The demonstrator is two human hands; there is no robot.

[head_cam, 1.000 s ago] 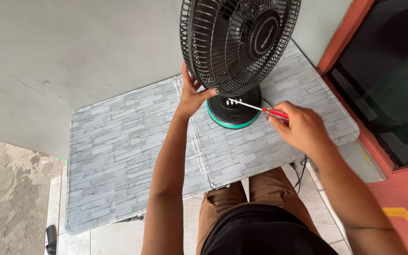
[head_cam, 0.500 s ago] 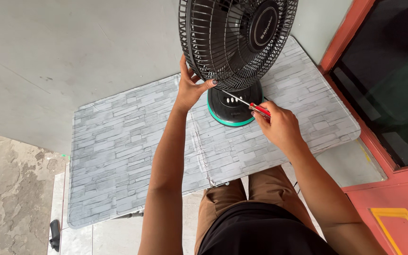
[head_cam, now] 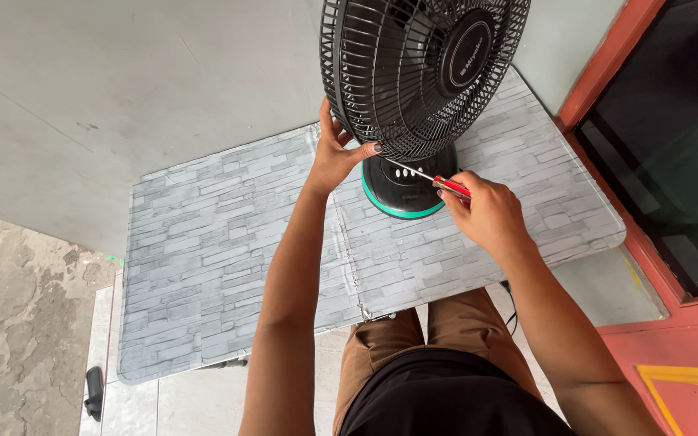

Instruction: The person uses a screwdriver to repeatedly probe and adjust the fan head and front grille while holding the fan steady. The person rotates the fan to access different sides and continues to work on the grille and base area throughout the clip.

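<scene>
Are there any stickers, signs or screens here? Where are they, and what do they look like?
Round badge: middle of the black fan grille, a black disc with a pale ring and small pale lettering.
Dark glass pane: on the right, in a red frame; whether it is a screen is unclear.
No packages or signs show.

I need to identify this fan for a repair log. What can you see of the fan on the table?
The fan is a black desk model with a round wire grille, a dark hub cap at the centre and a round base ringed in teal with small pale buttons. It stands upright on the table. The left hand grips the grille's lower rim; a red-handled screwdriver in the right hand points beneath the grille.
</scene>
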